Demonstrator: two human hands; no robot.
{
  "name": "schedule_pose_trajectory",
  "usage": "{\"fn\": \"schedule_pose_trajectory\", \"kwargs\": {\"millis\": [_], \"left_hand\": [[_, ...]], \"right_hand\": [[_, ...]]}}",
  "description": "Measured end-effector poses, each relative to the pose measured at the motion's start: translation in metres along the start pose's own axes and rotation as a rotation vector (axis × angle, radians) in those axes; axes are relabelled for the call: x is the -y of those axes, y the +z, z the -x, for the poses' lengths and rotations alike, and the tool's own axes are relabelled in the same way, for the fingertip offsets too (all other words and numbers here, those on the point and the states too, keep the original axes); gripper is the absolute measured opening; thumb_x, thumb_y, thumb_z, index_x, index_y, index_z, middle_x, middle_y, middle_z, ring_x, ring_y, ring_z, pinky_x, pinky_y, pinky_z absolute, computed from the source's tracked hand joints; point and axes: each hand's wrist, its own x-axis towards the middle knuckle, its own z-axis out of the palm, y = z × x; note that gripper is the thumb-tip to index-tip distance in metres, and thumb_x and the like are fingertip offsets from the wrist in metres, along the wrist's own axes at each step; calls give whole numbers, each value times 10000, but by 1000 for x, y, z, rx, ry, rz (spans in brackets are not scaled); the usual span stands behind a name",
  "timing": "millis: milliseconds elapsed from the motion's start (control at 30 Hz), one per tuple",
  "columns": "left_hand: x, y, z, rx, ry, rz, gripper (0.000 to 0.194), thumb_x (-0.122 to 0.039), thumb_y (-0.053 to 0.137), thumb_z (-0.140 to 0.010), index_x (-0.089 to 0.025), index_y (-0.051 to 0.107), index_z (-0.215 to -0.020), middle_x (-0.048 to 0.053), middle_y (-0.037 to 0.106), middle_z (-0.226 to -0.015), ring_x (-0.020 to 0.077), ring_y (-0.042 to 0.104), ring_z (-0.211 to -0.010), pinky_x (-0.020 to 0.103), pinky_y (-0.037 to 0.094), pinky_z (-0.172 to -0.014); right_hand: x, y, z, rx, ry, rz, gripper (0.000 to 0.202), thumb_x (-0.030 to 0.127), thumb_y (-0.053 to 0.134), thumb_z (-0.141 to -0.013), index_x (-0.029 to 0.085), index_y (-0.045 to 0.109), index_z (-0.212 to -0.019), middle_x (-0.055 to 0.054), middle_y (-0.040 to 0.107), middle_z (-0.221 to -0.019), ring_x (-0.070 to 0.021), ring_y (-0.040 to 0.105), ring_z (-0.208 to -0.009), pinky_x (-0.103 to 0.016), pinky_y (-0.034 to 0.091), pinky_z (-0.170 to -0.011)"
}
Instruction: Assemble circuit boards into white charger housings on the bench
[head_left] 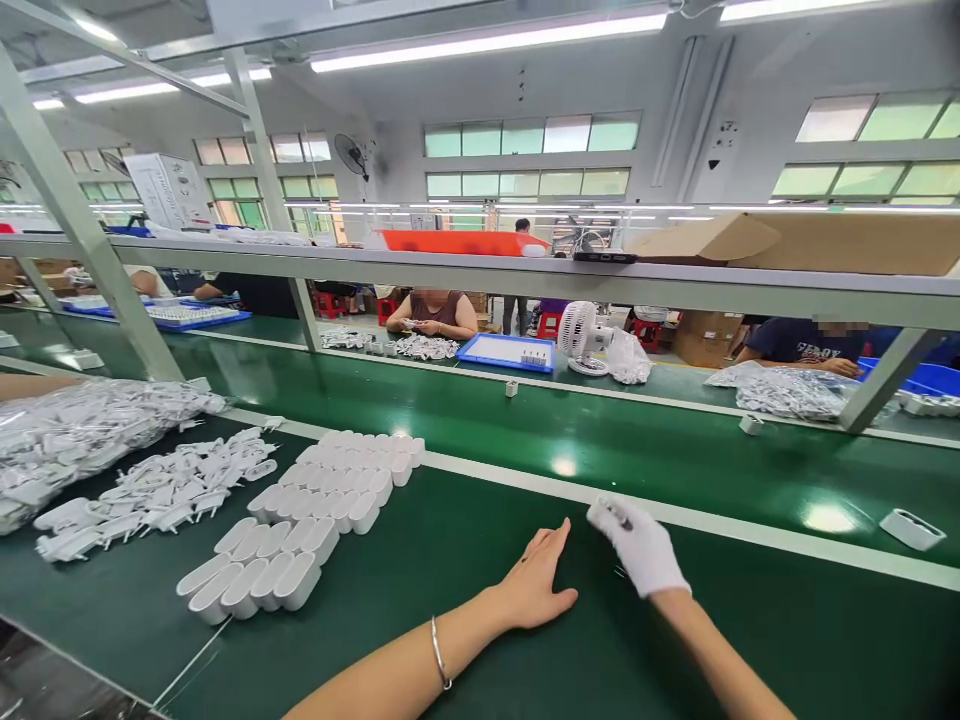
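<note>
On the green bench (435, 570), white cases (313, 505) stand neatly rowed while loose parts (176, 488) seem unsorted, left hand (536, 582) spread wide, gloved right hand (643, 548) curled, contents unclear.

The bare left hand (536, 580) stretches its fingers over the green bench (450, 640); the gloved right hand (641, 548) curls nearby, its hold unclear; white oval cases (298, 575) stand in rows leftward, beside heaped white parts (172, 485); co-workers (446, 315) sit across the belt (450, 405).
</note>
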Motion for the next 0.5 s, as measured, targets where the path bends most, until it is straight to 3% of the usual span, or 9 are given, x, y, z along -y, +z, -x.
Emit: {"fn": "schedule_pose_trajectory", "kwargs": {"millis": [133, 233, 333, 400, 500], "left_hand": [[-2, -2, 1, 6, 10, -37, 745, -308, 581, -781, -234, 265, -1451, 65, 270, -1516, 260, 199, -1388, 477, 183, -1142], [-3, -3, 1, 7, 17, -80, 628, -321, 579, -789, -244, 401, -1386, 63, 306, -1501, 260, 229, -1378, 480, 213, -1130], [-4, 0, 2, 2, 18, -134, 573, -320, 596, -786, -253, 465, -1341, 60, 334, -1489, 261, 267, -1366, 464, 262, -1113], [-4, 0, 2, -20, 7, -180, 553, -329, 615, -784, -262, 488, -1319, 56, 352, -1481, 265, 312, -1348, 452, 298, -1097], [-1, -15, -6, -135, -59, -280, 364, -319, 584, -835, -279, 583, -1197, 41, 447, -1419, 242, 419, -1281, 439, 301, -1090]], "right_hand": [[-12, -26, -56, -167, 102, 75, 340, 389, 438, -862, 164, 662, -983, -168, 643, -951, -333, 600, -938, -426, 392, -754], [-20, -29, -67, -188, 135, 70, 329, 279, 448, -821, 151, 633, -1062, -182, 645, -946, -330, 616, -904, -416, 385, -718], [-21, -21, -53, -168, 139, 27, 593, 255, 523, -739, 164, 454, -1321, -163, 647, -1025, -292, 637, -833, -389, 431, -712], [-17, -12, -30, -140, 133, -5, 710, 303, 543, -720, 176, 358, -1393, -134, 648, -1049, -261, 644, -784, -378, 464, -712], [-7, 7, 23, -66, 82, -218, 635, 383, 513, -748, 181, 431, -1344, -98, 646, -1064, -226, 643, -815, -342, 499, -728]]}}
